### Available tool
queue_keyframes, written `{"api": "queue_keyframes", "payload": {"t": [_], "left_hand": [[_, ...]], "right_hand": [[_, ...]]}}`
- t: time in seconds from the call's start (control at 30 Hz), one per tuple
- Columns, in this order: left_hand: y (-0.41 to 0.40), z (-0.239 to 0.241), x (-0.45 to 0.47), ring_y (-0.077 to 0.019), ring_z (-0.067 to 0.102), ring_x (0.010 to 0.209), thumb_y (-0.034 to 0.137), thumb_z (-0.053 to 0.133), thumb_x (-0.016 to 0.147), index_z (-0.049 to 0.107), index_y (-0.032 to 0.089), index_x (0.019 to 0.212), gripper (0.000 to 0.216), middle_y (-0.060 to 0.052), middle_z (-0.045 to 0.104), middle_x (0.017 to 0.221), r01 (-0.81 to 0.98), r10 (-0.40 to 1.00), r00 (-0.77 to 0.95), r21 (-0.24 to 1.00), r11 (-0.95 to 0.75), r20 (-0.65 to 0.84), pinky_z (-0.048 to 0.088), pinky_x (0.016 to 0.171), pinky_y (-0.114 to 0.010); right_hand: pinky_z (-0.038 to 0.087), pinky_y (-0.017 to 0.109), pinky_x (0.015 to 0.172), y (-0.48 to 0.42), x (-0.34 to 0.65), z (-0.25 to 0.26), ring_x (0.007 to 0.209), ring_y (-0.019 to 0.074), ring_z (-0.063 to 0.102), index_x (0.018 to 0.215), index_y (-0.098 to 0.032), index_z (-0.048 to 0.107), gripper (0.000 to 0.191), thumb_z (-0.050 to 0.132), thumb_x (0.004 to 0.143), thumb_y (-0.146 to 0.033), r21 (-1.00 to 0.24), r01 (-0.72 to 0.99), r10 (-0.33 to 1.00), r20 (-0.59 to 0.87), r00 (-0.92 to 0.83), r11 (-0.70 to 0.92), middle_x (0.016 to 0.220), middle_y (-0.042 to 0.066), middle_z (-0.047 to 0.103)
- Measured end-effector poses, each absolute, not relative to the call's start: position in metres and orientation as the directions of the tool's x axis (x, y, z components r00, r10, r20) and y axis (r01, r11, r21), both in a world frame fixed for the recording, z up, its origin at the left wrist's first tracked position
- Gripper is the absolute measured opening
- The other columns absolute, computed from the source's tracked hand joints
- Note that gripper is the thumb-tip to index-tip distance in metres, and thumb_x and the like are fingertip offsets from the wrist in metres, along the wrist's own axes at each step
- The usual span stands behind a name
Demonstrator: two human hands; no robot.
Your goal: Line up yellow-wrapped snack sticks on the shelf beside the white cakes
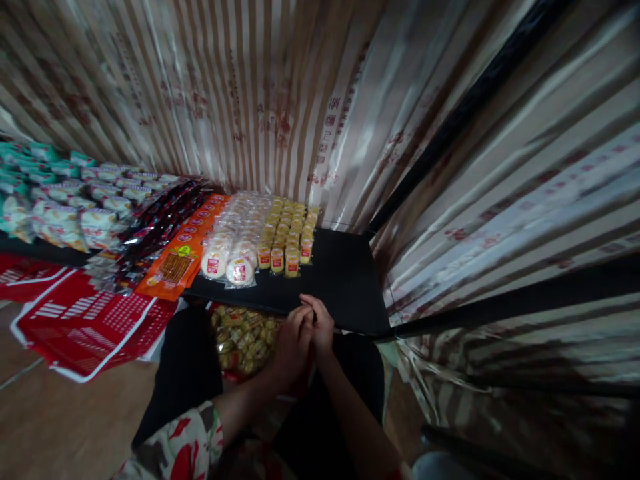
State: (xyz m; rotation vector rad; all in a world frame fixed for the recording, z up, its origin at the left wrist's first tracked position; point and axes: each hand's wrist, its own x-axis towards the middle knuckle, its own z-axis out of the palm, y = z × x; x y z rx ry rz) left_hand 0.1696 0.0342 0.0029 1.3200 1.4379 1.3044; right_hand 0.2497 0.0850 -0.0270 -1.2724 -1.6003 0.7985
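Note:
My left hand point(294, 337) and my right hand point(323, 327) are pressed together at the front edge of a black shelf point(345, 277). Their fingers are closed and touch one another; whatever may lie between them is hidden. Just beyond stand rows of small yellow-wrapped cakes point(285, 233). To their left are rows of round white crackers point(240, 270) in clear wrappers. Below the shelf, between my knees, a heap of yellow-wrapped pieces point(245, 337) shows beside my left forearm.
Further left lie an orange bag of pretzel sticks point(177, 267), dark shiny packets point(155, 223), white packets point(103, 223) and green packets point(35, 163). Red printed bags point(95, 323) hang below the shelf. A striped curtain point(280, 100) and black poles point(450, 137) enclose the back and right.

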Motion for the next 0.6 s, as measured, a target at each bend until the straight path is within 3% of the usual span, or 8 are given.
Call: {"api": "queue_keyframes", "payload": {"t": [0.1,0.2,0.33,0.43,0.6], "left_hand": [[0.005,-0.015,0.152,-0.0181,0.051,0.111,0.035,0.036,0.088,0.056,0.021,0.109,0.032,-0.008,0.058,0.116,0.221,0.982,-0.167,0.974,-0.051,0.089,0.037,0.1,-0.037],[-0.004,-0.037,0.124,-0.0177,0.056,0.101,0.029,0.032,0.088,0.057,0.02,0.105,0.032,-0.007,0.062,0.107,0.325,0.98,-0.199,0.942,0.087,-0.022,0.042,0.094,-0.035],[0.01,-0.057,0.076,-0.0227,0.053,0.105,0.017,0.044,0.076,0.06,0.015,0.098,0.028,-0.012,0.062,0.105,0.671,0.944,-0.228,0.664,0.329,-0.237,0.038,0.095,-0.035],[0.029,-0.067,0.046,-0.0258,0.049,0.113,0.015,0.044,0.075,0.059,0.012,0.103,0.032,-0.015,0.059,0.112,0.75,0.902,-0.286,0.509,0.421,-0.325,0.034,0.098,-0.037],[0.061,-0.086,0.02,-0.0265,0.041,0.122,0.008,0.046,0.069,0.058,0.011,0.109,0.042,-0.016,0.056,0.121,0.728,0.905,-0.286,0.542,0.419,-0.316,0.025,0.105,-0.036]], "right_hand": [[0.044,0.036,0.091,0.058,0.243,-0.04,0.098,0.0188,0.058,0.095,-0.023,0.066,0.033,0.037,0.08,-0.018,-0.868,0.414,0.96,0.221,-0.169,0.273,0.098,0.004,0.067],[0.042,0.037,0.094,0.044,0.232,-0.059,0.1,0.0196,0.058,0.099,-0.023,0.065,0.032,0.04,0.08,-0.018,-0.818,0.505,0.937,0.111,-0.331,0.275,0.103,0.005,0.066],[0.042,0.04,0.095,0.047,0.214,-0.086,0.106,0.023,0.058,0.108,-0.019,0.062,0.037,0.042,0.078,-0.013,-0.737,0.629,0.922,-0.019,-0.387,0.249,0.111,0.011,0.064],[0.042,0.041,0.095,0.055,0.199,-0.102,0.107,0.0237,0.057,0.109,-0.019,0.062,0.041,0.044,0.074,-0.008,-0.712,0.662,0.914,-0.073,-0.399,0.233,0.112,0.011,0.064],[0.04,0.041,0.097,0.068,0.177,-0.124,0.11,0.0226,0.056,0.111,-0.021,0.059,0.042,0.046,0.073,-0.01,-0.751,0.614,0.889,-0.08,-0.451,0.244,0.117,0.009,0.061]]}}
